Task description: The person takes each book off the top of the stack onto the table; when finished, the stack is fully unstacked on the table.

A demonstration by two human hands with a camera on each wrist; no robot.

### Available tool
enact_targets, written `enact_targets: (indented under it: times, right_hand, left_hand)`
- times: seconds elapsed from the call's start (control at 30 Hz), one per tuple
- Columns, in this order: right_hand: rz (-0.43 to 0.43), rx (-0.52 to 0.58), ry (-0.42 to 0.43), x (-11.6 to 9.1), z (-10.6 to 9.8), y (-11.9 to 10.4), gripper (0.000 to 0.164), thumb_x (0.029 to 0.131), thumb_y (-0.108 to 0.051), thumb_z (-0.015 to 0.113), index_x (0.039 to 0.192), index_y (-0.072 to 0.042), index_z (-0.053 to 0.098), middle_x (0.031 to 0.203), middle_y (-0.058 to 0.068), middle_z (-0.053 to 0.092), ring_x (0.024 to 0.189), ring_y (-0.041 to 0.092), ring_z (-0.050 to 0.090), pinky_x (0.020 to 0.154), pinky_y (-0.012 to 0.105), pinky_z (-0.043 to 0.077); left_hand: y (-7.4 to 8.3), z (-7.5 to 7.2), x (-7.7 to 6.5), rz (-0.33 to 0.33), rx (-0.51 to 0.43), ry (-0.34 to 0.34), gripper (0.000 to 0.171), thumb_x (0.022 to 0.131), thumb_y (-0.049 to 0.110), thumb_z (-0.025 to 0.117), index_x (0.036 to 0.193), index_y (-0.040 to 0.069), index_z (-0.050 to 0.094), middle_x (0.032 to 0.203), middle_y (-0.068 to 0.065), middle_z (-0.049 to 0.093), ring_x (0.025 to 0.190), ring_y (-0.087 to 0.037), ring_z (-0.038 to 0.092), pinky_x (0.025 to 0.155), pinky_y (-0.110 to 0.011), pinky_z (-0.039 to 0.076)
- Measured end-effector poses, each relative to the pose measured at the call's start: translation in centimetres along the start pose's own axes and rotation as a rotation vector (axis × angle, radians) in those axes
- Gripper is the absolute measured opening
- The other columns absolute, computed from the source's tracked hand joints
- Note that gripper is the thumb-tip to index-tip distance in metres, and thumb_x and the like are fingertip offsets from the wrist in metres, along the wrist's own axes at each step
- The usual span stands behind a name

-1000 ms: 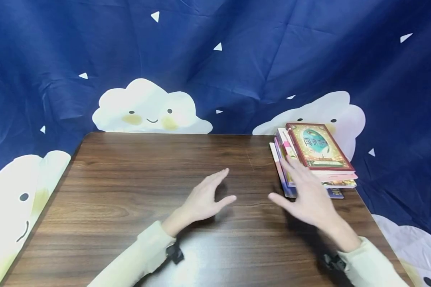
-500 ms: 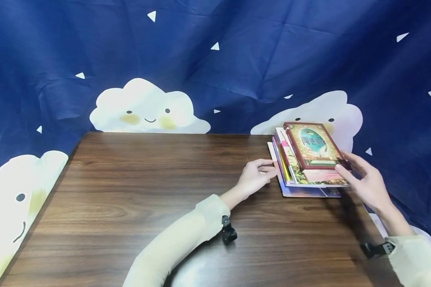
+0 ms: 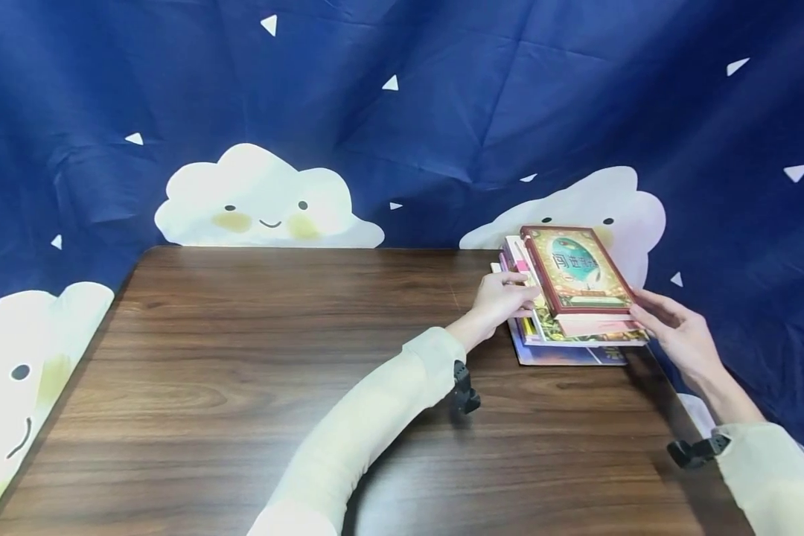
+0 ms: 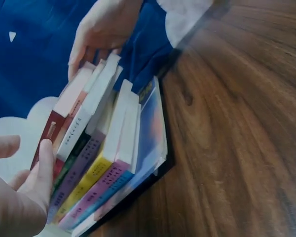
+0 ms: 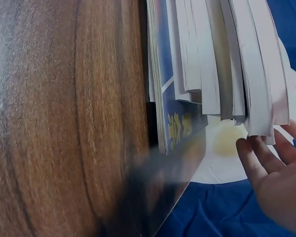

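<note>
A stack of books stands at the table's right rear. Its top one is a red-bordered hardcover [image 3: 579,272] with a green oval; a large blue book [image 3: 569,356] lies at the bottom. My left hand [image 3: 502,299] is at the stack's left side, fingers reaching to the upper spines. In the left wrist view its thumb touches the red spine [image 4: 52,129]. My right hand [image 3: 686,339] is at the right front corner of the upper books. The right wrist view shows its fingertips touching the page edges [image 5: 259,116], with the thumb only partly in view.
The brown wooden table [image 3: 241,387] extends left and forward of the stack. Behind it hangs a dark blue cloth [image 3: 402,149] with white clouds and triangles. The table's right edge lies close to the stack.
Both hands have come from above the table to the stack, the left moving right, the right going round to the far side. Lately the left has slid farther onto the upper spines.
</note>
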State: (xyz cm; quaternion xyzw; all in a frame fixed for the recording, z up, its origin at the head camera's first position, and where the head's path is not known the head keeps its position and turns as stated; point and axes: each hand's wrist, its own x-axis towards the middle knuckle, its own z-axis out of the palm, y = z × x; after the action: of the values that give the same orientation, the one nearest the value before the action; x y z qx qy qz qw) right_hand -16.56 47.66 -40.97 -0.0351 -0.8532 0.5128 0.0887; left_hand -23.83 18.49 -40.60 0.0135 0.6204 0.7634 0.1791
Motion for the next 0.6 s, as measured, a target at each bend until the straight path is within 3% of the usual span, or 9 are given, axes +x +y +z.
enact_targets:
  times: [0.2,0.33,0.6]
  right_hand:
    - [0.073,0.225,-0.065,0.5,-0.1,0.4,0.06,0.103,-0.015,0.069,0.158,-0.007,0.047,0.109,-0.034,0.069,0.09,-0.012,0.068,0.07,0.005,0.058]
    - [0.109,0.344,-0.091,0.4,-0.1,0.6,0.056,0.103,-0.014,0.069,0.156,-0.012,0.051,0.108,-0.03,0.073,0.089,-0.008,0.07,0.07,0.008,0.06]
    - [0.108,0.449,-0.079,0.0,0.2,0.4,0.042,0.102,-0.006,0.069,0.141,-0.022,0.068,0.107,-0.025,0.076,0.088,-0.006,0.072,0.07,0.01,0.062]
  left_hand:
    - [0.5,0.7,0.7,-0.026,-0.046,0.0,0.042,0.095,0.002,0.076,0.135,-0.007,0.064,0.107,-0.026,0.078,0.106,-0.044,0.077,0.083,-0.035,0.071]
    - [0.9,1.3,0.7,-0.042,-0.063,-0.005,0.046,0.095,-0.001,0.075,0.137,-0.009,0.061,0.111,-0.028,0.077,0.108,-0.043,0.076,0.088,-0.037,0.071]
    - [0.8,1.6,0.6,-0.068,-0.074,0.021,0.049,0.092,-0.003,0.077,0.138,-0.008,0.061,0.116,-0.026,0.075,0.109,-0.04,0.077,0.092,-0.04,0.07]
